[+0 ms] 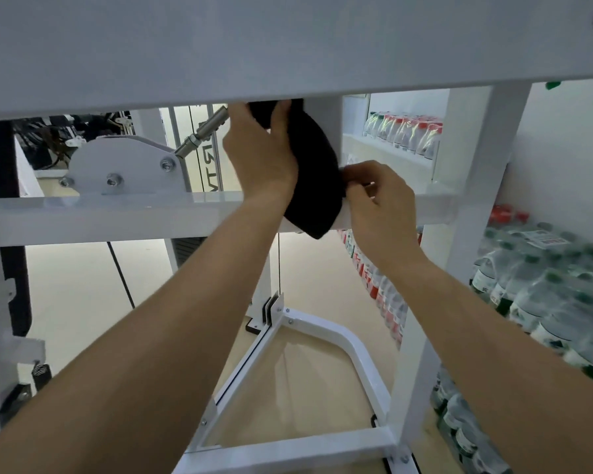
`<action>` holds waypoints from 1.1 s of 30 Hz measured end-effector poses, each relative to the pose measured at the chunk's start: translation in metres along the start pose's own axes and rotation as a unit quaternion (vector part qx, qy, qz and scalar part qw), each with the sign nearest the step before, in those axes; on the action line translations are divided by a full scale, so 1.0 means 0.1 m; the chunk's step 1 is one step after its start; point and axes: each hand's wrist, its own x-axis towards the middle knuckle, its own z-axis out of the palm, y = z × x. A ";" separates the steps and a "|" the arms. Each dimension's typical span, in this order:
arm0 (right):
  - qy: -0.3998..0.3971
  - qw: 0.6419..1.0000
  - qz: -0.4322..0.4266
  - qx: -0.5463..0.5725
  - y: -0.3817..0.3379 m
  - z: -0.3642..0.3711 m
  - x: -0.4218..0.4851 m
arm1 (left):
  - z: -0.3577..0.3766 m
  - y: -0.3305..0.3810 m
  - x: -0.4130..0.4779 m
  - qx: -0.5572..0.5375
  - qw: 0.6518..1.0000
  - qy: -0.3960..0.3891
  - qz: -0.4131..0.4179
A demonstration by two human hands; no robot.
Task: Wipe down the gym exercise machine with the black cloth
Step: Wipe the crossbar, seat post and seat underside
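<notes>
We've got the black cloth [317,172] wrapped round a white post [329,114] of the gym machine [486,165], right under the top beam [288,46]. Left hand [261,152] grip curls round its top, right hand [377,206] pinches the bottom edge. Mid-job, we reckon: crossbar [117,213] and base frame [356,343] probably left.

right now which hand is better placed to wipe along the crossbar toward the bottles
Probably right. The right hand pinches the black cloth low, at the crossbar, nearer the bottles; the left hand grips it higher, under the top beam.
</notes>
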 end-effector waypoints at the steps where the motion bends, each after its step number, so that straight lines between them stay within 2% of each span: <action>1: 0.005 1.000 0.001 -0.006 0.04 -0.01 0.01 | 0.09 -0.01 -0.02 0.023 1.000 -0.007 0.006; 5: 0.015 0.999 -0.031 -0.031 0.14 0.00 0.06 | 0.19 -0.16 -0.27 0.106 0.989 -0.103 0.027; 7: 0.022 0.998 -0.047 -0.048 0.17 0.03 0.10 | 0.13 -0.24 -0.33 0.177 0.972 -0.136 0.067; 10: 0.103 0.981 -0.102 -0.131 0.21 0.09 0.17 | 0.02 -0.32 -0.35 0.273 0.939 -0.163 0.132; 12: 0.132 0.965 -0.141 -0.176 0.31 0.13 0.22 | -0.05 -0.32 -0.38 0.274 0.934 -0.171 0.157; 15: 0.073 0.964 -0.159 -0.201 0.55 0.19 0.25 | -0.04 -0.25 -0.32 0.226 0.946 -0.163 0.167; 20: 0.073 0.952 -0.196 -0.223 0.70 0.24 0.24 | 0.14 -0.13 -0.08 0.189 0.964 -0.092 0.162; 26: 0.090 0.940 -0.220 -0.246 0.70 0.23 0.23 | -0.14 -0.36 -0.36 0.250 0.928 -0.150 0.233; 30: 0.098 0.939 -0.229 -0.239 0.70 0.22 0.24 | 0.13 -0.08 -0.06 0.252 0.951 -0.096 0.152; 33: 0.093 0.935 -0.239 -0.243 0.74 0.22 0.25 | 0.11 -0.15 -0.20 0.221 0.959 -0.091 0.155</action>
